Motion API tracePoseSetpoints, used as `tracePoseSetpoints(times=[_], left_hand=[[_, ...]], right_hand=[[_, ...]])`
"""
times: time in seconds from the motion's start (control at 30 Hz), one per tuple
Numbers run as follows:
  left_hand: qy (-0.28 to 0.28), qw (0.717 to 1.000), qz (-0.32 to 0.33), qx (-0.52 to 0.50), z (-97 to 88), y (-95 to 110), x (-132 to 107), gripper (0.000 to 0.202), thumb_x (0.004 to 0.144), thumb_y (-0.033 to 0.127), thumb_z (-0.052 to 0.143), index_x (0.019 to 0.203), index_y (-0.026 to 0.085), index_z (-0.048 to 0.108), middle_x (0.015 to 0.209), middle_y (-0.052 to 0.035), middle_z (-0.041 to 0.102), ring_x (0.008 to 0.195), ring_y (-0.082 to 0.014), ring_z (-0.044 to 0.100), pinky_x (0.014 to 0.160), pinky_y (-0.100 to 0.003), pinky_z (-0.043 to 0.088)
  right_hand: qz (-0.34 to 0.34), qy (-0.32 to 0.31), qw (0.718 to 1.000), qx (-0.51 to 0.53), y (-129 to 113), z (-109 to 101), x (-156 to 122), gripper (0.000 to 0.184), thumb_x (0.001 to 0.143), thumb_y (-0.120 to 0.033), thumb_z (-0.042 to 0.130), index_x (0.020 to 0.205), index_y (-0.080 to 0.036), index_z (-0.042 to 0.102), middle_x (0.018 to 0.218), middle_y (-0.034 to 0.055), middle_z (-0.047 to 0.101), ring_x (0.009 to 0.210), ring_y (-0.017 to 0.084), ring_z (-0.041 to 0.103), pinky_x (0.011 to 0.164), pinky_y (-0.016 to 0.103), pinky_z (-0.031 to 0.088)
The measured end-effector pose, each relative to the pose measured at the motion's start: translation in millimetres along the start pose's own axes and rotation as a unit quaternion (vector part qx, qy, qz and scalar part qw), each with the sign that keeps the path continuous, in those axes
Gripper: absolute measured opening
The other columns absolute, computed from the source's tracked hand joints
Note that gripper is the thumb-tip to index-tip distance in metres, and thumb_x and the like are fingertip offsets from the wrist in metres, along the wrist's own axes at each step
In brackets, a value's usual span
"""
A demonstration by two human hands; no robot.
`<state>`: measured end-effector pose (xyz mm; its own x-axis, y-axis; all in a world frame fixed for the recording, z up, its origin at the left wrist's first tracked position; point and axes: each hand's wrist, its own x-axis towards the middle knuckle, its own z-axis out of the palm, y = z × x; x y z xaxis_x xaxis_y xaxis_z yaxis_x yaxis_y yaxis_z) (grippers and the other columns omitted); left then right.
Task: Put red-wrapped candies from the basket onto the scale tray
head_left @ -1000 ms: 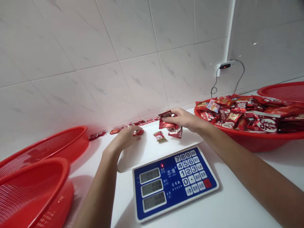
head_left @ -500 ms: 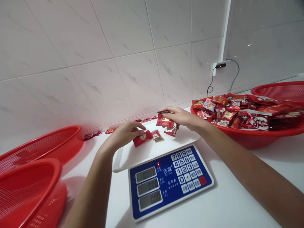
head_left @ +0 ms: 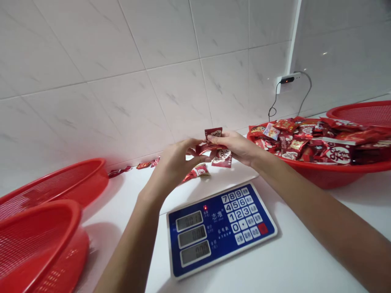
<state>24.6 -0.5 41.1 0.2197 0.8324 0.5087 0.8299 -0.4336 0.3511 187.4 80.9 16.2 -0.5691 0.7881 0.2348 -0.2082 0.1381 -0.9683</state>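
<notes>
Head view: my left hand [head_left: 174,171] and right hand [head_left: 235,147] meet above the scale's white platform [head_left: 236,176] — fingers curled, both pinching a clump of red candy packets [head_left: 212,147]. A loose packet [head_left: 200,171] lies on the platform, a full red basin [head_left: 324,175] far right. Keep the pinch firm — wrappers look slick.

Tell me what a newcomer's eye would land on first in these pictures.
At the right, a big round red plastic basin heaped with shiny red printed packets grabs the eye. In the centre, the left hand and right hand meet over a few of those packets, just above a digital scale's blue keypad panel. Red plastic mesh baskets sit at the lower left.
</notes>
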Motion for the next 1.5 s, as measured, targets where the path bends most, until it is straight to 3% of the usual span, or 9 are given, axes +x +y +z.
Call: tracePoseSetpoints(times=[0.1, 0.3, 0.43, 0.6, 0.87, 1.07, 1.27, 1.4, 1.5], left_hand=[[-0.011, 1.0, -0.007, 0.028, -0.6, -0.9, -0.3, 0.015, 0.087, 0.026, 0.057, 0.088, 0.021, 0.071, 0.081, -0.002, 0.074, 0.074, -0.0171, 0.068, 0.064, -0.026, 0.048], [-0.048, 0.994, -0.094, 0.004, -5.9, -2.7, 2.5, 0.036, 0.091, 0.039, 0.048, 0.066, 0.018, 0.064, 0.064, -0.0032, 0.07, 0.06, -0.017, 0.063, 0.057, -0.027, 0.043], [-0.066, 0.992, -0.106, -0.015, -8.7, -5.8, 2.9, 0.037, 0.09, 0.042, 0.048, 0.068, 0.018, 0.065, 0.067, -0.0041, 0.071, 0.064, -0.0183, 0.064, 0.061, -0.029, 0.043], [-0.07, 0.989, -0.122, -0.035, -4.9, -12.2, 1.3, 0.037, 0.091, 0.045, 0.045, 0.074, 0.018, 0.065, 0.07, -0.0049, 0.071, 0.07, -0.0202, 0.065, 0.065, -0.031, 0.045], [-0.037, 0.99, -0.137, -0.028, 2.6, -7.4, 4.3, 0.029, 0.089, 0.029, 0.049, 0.065, 0.019, 0.06, 0.059, -0.0009, 0.066, 0.056, -0.0154, 0.058, 0.057, -0.027, 0.039], [-0.026, 0.987, -0.137, -0.078, 0.5, -6.8, 2.9, 0.032, 0.089, 0.045, 0.051, 0.083, 0.018, 0.067, 0.074, -0.0045, 0.072, 0.068, -0.0184, 0.065, 0.062, -0.028, 0.045], [0.019, 0.987, -0.155, -0.027, 0.8, -0.4, 3.8, 0.022, 0.085, 0.037, 0.058, 0.076, 0.018, 0.065, 0.071, -0.0045, 0.072, 0.063, -0.0175, 0.063, 0.058, -0.029, 0.042], [0.046, 0.984, -0.171, 0.013, 0.5, 2.1, 2.8, 0.019, 0.085, 0.032, 0.054, 0.078, 0.018, 0.066, 0.073, -0.0046, 0.072, 0.065, -0.0185, 0.064, 0.061, -0.03, 0.043], [0.02, 0.989, -0.146, 0.029, 4.1, -0.3, 1.4, 0.019, 0.084, 0.031, 0.054, 0.08, 0.019, 0.068, 0.074, -0.0048, 0.073, 0.064, -0.0195, 0.063, 0.058, -0.03, 0.043]], right_hand=[[0.044, -0.042, 0.995, -0.075, -3.9, -5.2, -2.3, 0.026, 0.095, -0.034, 0.054, 0.085, -0.013, 0.066, 0.062, 0.0066, 0.067, 0.055, 0.013, 0.06, 0.047, 0.021, 0.041], [0.072, -0.011, 0.99, -0.124, -6.6, -10.0, -4.9, 0.061, 0.088, -0.07, 0.044, 0.091, -0.013, 0.067, 0.06, 0.0079, 0.066, 0.049, 0.013, 0.056, 0.045, 0.023, 0.04], [-0.02, -0.062, 0.987, -0.146, -2.1, -10.0, -4.3, 0.044, 0.078, -0.057, 0.07, 0.092, -0.015, 0.067, 0.06, 0.0029, 0.065, 0.054, 0.012, 0.059, 0.049, 0.022, 0.042], [-0.061, -0.055, 0.982, -0.169, 0.8, -7.9, -2.3, 0.026, 0.089, -0.041, 0.063, 0.088, -0.015, 0.065, 0.057, 0.0023, 0.064, 0.054, 0.012, 0.059, 0.049, 0.021, 0.041], [-0.003, -0.053, 0.971, -0.231, 0.3, -19.7, 0.3, 0.022, 0.095, -0.031, 0.051, 0.103, -0.014, 0.063, 0.065, 0.005, 0.07, 0.051, 0.011, 0.053, 0.047, 0.022, 0.034], [0.0, -0.067, 0.971, -0.23, -2.1, -18.7, -2.8, 0.024, 0.096, -0.032, 0.05, 0.104, -0.014, 0.064, 0.062, 0.004, 0.068, 0.055, 0.011, 0.052, 0.05, 0.022, 0.034], [0.061, -0.12, 0.977, -0.165, -6.5, -20.9, -5.8, 0.025, 0.097, -0.032, 0.051, 0.088, -0.013, 0.063, 0.066, 0.0048, 0.068, 0.053, 0.009, 0.049, 0.049, 0.021, 0.033], [0.051, -0.037, 0.985, -0.163, -8.6, -30.6, -3.4, 0.027, 0.099, -0.028, 0.048, 0.082, -0.012, 0.062, 0.065, 0.0052, 0.068, 0.052, 0.008, 0.049, 0.049, 0.022, 0.033], [0.023, 0.043, 0.978, -0.201, -7.2, -36.8, -1.3, 0.033, 0.098, -0.041, 0.049, 0.087, -0.013, 0.062, 0.052, 0.0015, 0.062, 0.049, 0.01, 0.05, 0.049, 0.023, 0.031]])
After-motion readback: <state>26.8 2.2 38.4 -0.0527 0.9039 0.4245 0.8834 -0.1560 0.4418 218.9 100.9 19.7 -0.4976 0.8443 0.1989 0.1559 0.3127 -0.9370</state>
